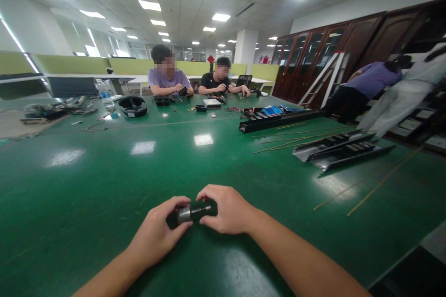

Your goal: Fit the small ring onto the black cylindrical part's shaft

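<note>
Low over the green table [114, 181], a short dark cylinder with a silver band [184, 214] lies crosswise between my two hands. My left hand [162, 225] is closed around its left end, thumb below and fingers above. Around the black right end curl the thumb and fingers of my right hand [226, 209], also closed on it. The cylinder looks like a small flashlight body or a motor, but its exact kind cannot be made out. My fingers and palms hide part of both ends.
Black metal channels [334, 151] and thin brass-coloured rods [379, 185] lie to the right. Farther back are a black headset [132, 106], a longer channel [278, 120] with blue packets, and small parts. Two people sit across the table; two others bend by the cabinets near a ladder [329, 76].
</note>
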Available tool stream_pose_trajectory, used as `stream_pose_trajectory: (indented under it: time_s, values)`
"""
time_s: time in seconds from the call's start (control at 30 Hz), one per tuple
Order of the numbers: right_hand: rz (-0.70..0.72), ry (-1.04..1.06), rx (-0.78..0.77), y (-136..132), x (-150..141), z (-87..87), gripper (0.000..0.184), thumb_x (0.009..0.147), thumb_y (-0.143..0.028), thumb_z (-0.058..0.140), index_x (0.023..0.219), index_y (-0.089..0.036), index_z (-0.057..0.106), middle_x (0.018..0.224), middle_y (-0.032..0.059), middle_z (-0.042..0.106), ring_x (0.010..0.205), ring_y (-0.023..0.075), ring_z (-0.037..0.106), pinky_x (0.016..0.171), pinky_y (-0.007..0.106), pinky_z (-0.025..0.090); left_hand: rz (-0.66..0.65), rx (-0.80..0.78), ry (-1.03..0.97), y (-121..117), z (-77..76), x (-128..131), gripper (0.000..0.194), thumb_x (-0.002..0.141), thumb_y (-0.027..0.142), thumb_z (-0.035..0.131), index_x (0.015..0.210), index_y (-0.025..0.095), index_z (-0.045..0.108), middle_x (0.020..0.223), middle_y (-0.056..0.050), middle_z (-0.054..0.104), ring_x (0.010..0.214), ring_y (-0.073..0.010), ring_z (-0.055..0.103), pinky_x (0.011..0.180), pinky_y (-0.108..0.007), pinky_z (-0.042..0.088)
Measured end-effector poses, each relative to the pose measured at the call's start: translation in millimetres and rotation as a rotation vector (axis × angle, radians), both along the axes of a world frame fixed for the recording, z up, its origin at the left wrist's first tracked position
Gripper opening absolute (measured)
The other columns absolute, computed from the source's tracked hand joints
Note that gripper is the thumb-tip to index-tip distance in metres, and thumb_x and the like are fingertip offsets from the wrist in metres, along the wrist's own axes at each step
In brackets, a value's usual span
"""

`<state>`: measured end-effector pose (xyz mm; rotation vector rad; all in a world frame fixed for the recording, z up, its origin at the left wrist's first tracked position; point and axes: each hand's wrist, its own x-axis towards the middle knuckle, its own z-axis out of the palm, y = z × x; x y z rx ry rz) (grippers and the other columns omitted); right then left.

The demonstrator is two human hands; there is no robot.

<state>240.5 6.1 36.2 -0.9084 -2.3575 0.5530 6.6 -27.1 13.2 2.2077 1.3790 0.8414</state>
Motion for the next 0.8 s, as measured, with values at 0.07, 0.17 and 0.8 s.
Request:
stream_pose_trajectory:
  time_s: [0.07,0.17,0.8]
  values:
    - [0.019,-0.004,0.001,0.9,0.1,-2.2,0.039,0.071,-0.027,0.074,0.108,-0.022,0.062,0.1,0.0025,0.067,0.091,0.0185,0.062,0.082,0.029,0.047,-0.034,0.02,0.002,-0.3,2.0,1.6,0.024,0.083,0.027,0.066,0.107,0.026,0.061,0.101,0.0,0.068,0.093,-0.0174,0.065,0.084,-0.029,0.051]
    - [0.039,-0.01,-0.003,1.2,-0.3,-4.3,0.033,0.073,-0.027,0.071,0.105,-0.022,0.064,0.096,0.0025,0.067,0.088,0.018,0.062,0.081,0.028,0.047,-0.088,0.042,0.004,-0.2,4.4,4.4,0.02,0.085,0.027,0.065,0.104,0.026,0.062,0.097,0.0,0.068,0.089,-0.0169,0.065,0.081,-0.027,0.051]
    - [0.059,0.009,0.019,0.3,-4.4,-10.9,0.021,0.081,-0.029,0.065,0.098,-0.02,0.071,0.089,0.0036,0.072,0.08,0.0175,0.065,0.076,0.026,0.048,-0.105,0.185,-0.02,-1.5,3.7,5.5,0.028,0.086,0.03,0.068,0.113,0.028,0.063,0.103,-0.001,0.071,0.094,-0.0155,0.067,0.085,-0.024,0.054]
